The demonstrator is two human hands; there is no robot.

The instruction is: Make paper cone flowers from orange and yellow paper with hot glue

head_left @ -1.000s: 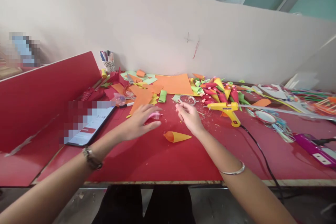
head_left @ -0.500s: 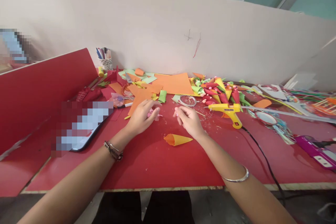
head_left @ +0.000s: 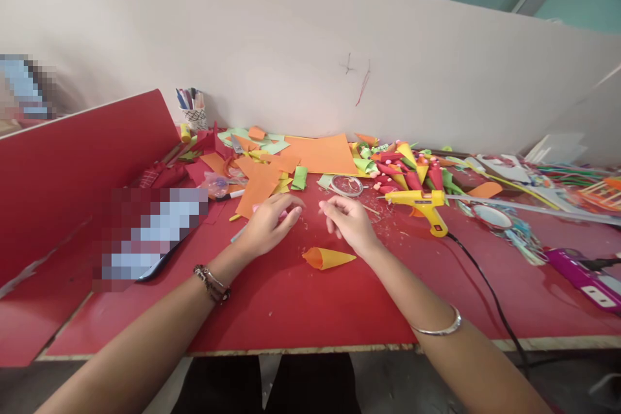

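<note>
My left hand [head_left: 272, 223] is over the middle of the red table, fingers curled and thumb tip close to the index finger. What it holds, if anything, is too small to make out. A bit of pink material [head_left: 282, 214] shows in the gap behind its thumb; whether the hand touches it I cannot tell. Opposite it, a short gap away, my right hand [head_left: 350, 223] has thumb and fingertips pressed together, and anything between them is hidden. Below and between both hands lies a rolled yellow-orange paper cone [head_left: 330, 259], its wide end to the left.
A yellow glue gun [head_left: 421, 206] lies right, its cord crossing the table edge. Behind are a tape roll [head_left: 361, 187], orange paper [head_left: 320, 154] and several paper cones [head_left: 412, 165]. A phone [head_left: 160, 233] lies left; a purple power strip [head_left: 579, 278] sits far right.
My left hand has moved slightly down and right, toward my right hand, uncovering a pale stick-like thing beside its wrist. My right hand and the cone have hardly moved.
</note>
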